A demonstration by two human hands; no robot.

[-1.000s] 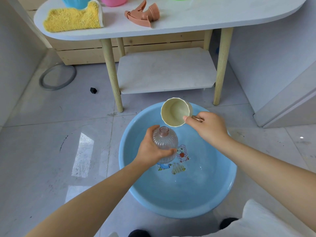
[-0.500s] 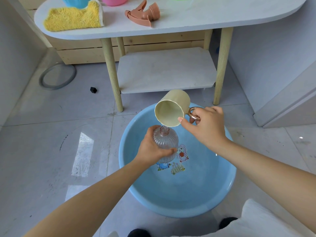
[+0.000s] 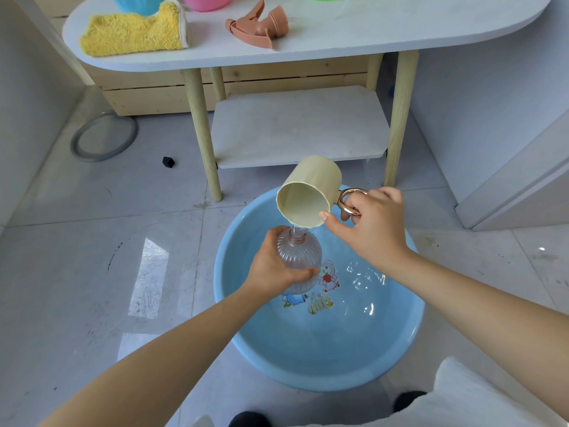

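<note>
A clear ribbed bottle (image 3: 300, 252) with a pinkish neck stands upright over a light-blue basin (image 3: 397, 359) on the floor. My left hand (image 3: 271, 269) grips the bottle round its body. My right hand (image 3: 369, 226) holds a cream cup (image 3: 308, 192) by its copper ring handle, thumb against the rim. The cup is tipped mouth-down toward me, and a thin stream of water runs from its lip into the bottle's neck. Shallow water and cartoon stickers show in the basin's bottom.
A white table (image 3: 338, 32) with wooden legs and a lower shelf (image 3: 295, 127) stands behind the basin. On it lie a yellow cloth (image 3: 132, 32) and a brown spray head (image 3: 258, 26). A grey ring (image 3: 103, 137) and a small black cube (image 3: 168, 162) lie on the tiled floor at left.
My right hand has raised and tipped the cup further over the bottle, and water now streams out. The left hand and bottle have stayed put.
</note>
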